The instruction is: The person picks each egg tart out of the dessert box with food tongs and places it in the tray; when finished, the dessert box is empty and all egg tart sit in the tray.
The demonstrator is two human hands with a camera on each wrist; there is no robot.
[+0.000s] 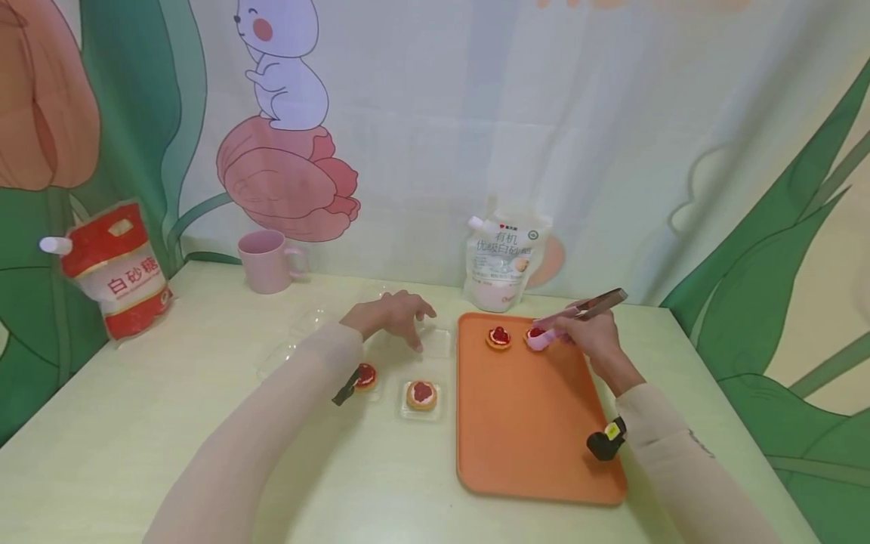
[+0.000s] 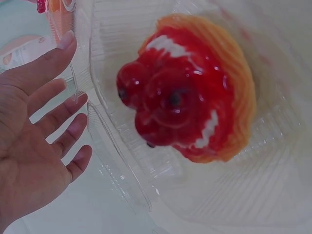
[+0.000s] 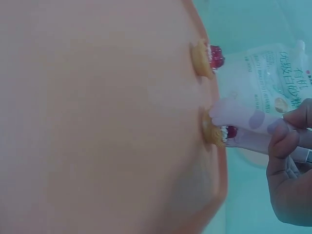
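Note:
My right hand (image 1: 593,332) grips pink-tipped tongs (image 1: 598,304), whose ends (image 3: 239,114) straddle a small berry tart (image 3: 213,132) at the far right of the orange tray (image 1: 530,423). A second tart (image 1: 499,338) sits to its left on the same tray. Beside the tray, my left hand (image 1: 394,313) is spread, fingers loosely extended, over a clear plastic container (image 1: 435,344). In the left wrist view its fingertips lie right at a clear box's edge; that box (image 2: 131,170) holds a tart (image 2: 229,107) with red berries. Another tart (image 1: 421,395) rests in the nearer clear box.
A pouch of white sugar (image 1: 501,264) stands behind the tray. Toward the back left are a pink mug (image 1: 263,263) and a red sugar bag (image 1: 122,272). More clear lids (image 1: 314,321) lie partly behind the left sleeve. A printed curtain (image 1: 421,113) hangs behind the table.

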